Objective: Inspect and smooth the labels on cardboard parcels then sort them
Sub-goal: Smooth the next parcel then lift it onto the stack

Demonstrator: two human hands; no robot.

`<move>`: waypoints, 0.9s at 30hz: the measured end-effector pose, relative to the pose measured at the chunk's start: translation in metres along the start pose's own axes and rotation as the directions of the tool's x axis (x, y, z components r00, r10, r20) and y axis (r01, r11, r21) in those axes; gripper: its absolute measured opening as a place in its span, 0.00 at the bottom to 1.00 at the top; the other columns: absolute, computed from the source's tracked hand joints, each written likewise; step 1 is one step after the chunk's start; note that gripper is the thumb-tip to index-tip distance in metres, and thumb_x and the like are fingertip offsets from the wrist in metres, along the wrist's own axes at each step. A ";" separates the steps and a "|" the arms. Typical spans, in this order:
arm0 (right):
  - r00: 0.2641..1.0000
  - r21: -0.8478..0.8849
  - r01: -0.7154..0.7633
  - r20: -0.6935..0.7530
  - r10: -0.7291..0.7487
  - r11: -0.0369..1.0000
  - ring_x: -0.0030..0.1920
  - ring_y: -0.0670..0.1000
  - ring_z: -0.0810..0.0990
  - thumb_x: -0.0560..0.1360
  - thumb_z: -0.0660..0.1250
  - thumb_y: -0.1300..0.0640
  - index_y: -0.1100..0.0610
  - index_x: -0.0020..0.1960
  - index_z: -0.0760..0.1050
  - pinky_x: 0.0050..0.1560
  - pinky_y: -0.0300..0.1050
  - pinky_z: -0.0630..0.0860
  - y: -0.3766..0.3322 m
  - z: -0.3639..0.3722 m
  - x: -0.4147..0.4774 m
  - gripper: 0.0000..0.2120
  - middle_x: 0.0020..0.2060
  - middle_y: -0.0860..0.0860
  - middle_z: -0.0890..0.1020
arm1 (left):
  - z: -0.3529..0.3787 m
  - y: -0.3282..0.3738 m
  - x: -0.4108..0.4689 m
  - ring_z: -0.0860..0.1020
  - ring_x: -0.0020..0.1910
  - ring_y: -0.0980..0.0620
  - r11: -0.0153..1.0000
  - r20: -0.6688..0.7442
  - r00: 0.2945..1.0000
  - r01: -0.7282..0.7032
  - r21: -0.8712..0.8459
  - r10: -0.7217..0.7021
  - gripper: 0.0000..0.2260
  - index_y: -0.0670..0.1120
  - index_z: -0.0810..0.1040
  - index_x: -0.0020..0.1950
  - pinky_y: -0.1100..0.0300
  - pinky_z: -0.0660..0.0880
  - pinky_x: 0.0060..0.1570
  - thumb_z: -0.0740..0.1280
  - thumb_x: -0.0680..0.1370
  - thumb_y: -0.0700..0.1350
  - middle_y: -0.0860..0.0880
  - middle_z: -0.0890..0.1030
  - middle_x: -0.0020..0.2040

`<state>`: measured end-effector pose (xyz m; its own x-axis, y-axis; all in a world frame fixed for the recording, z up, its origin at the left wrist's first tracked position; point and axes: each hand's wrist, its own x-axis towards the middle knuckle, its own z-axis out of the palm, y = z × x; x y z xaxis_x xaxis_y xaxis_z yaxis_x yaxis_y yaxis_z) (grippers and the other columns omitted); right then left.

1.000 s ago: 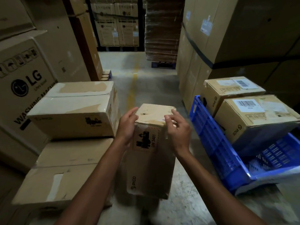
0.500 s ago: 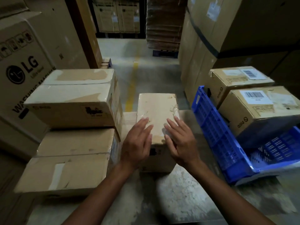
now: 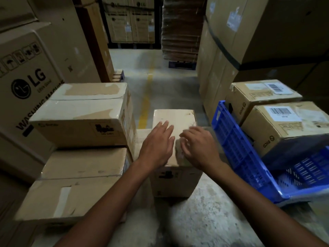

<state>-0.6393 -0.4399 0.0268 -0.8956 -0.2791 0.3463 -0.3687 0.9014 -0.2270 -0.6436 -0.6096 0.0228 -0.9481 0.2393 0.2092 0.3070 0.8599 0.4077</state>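
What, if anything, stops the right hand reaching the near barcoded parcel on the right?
Probably yes. The right hand rests open on the centre parcel, holding nothing; the near barcoded parcel is uncovered on top. Only the raised wall of the blue crate lies between, and the hand could pass over it.

Parcel (image 3: 175, 118) went from tipped in both hands to standing on the floor. Left hand (image 3: 157, 145) and right hand (image 3: 199, 148) now rest on its top, slid forward a bit.

"LG" + "WASHING MACHINE" on big left ctn (image 3: 26, 97); "pico" on crate parcel (image 3: 284, 129) side.
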 end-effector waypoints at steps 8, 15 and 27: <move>0.987 -0.141 0.042 0.160 -0.019 0.989 0.60 0.55 0.79 0.83 0.51 0.46 0.54 0.60 0.79 0.64 0.54 0.71 0.000 0.009 0.018 0.21 0.57 0.54 0.82 | 0.008 0.003 0.007 0.58 0.79 0.48 0.986 0.116 0.992 0.023 0.167 -0.043 0.21 0.46 0.65 0.77 0.52 0.53 0.77 0.50 0.86 0.49 0.46 0.63 0.79; 0.990 -0.052 -0.040 -0.137 0.032 0.998 0.39 0.57 0.78 0.80 0.58 0.50 0.56 0.39 0.77 0.50 0.57 0.75 0.007 0.015 0.044 0.16 0.36 0.55 0.81 | -0.007 -0.005 0.040 0.79 0.51 0.41 0.979 -0.062 0.998 -0.007 0.203 0.020 0.13 0.44 0.80 0.55 0.49 0.75 0.49 0.57 0.82 0.47 0.42 0.82 0.51; 0.994 -0.030 -0.023 0.107 0.026 0.999 0.73 0.56 0.68 0.85 0.53 0.45 0.55 0.70 0.73 0.68 0.55 0.70 0.019 0.033 0.051 0.21 0.73 0.56 0.72 | 0.016 -0.026 0.050 0.68 0.70 0.43 0.999 -0.167 0.986 0.030 0.022 -0.026 0.21 0.44 0.72 0.72 0.47 0.67 0.67 0.59 0.82 0.53 0.43 0.76 0.68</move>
<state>-0.7004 -0.4484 0.0103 -0.9265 -0.2895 0.2406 -0.3404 0.9171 -0.2074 -0.6999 -0.6126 0.0085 -0.9287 0.1378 0.3442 0.2761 0.8767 0.3940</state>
